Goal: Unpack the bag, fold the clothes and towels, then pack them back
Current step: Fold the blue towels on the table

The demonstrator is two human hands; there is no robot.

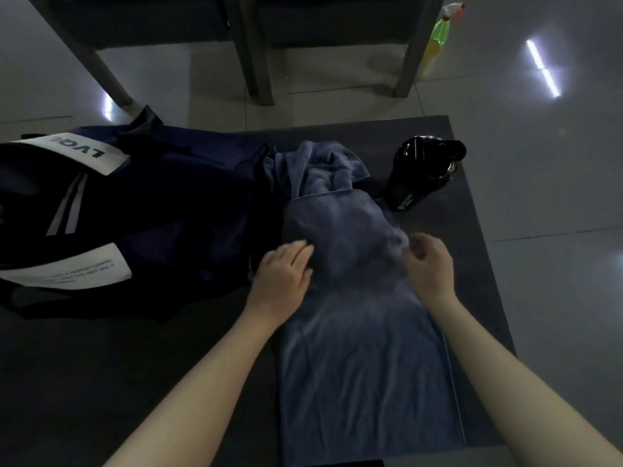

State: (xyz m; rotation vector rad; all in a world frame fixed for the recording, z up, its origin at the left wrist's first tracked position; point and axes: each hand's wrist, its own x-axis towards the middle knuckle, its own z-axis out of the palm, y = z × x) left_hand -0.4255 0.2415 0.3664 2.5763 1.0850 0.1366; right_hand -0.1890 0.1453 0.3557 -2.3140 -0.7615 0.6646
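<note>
- Both forearms enter from the bottom edge, either side of a blue-grey towel [364, 365] laid lengthwise on the dark tabletop [135, 382].
- Towel: near end flat and hanging over the near edge of the tabletop. Mid section has a layer doubled over, w/ a straight fold edge across it.
- Far end of the towel is a crumpled heap (can't tell if it's the same piece or a 2nd cloth).
- Left hand [281, 267]: palm down, fingers straight, resting flat on the towel's left edge. Not gripping.
- Right hand [429, 264]: fingers curled at the towel's right edge. Cloth and fingertips are blurred there, so can't tell whether it pinches the fabric or just hovers.
- Bag [151, 214]: navy w/ white label patches and stripes, lying slumped on the left half of the tabletop. Its right side touches the crumpled heap and sits just beside the left hand.
- Black bottle [421, 173]: on the tabletop just right of the heap, near the far right corner. Apart from both hands.
- Bkgd: grey tiled floor [556, 197] w/ light reflections. Spray bottle [436, 42], green-yellow, stands on it beside a furniture leg [409, 55], well apart from the tabletop.
</note>
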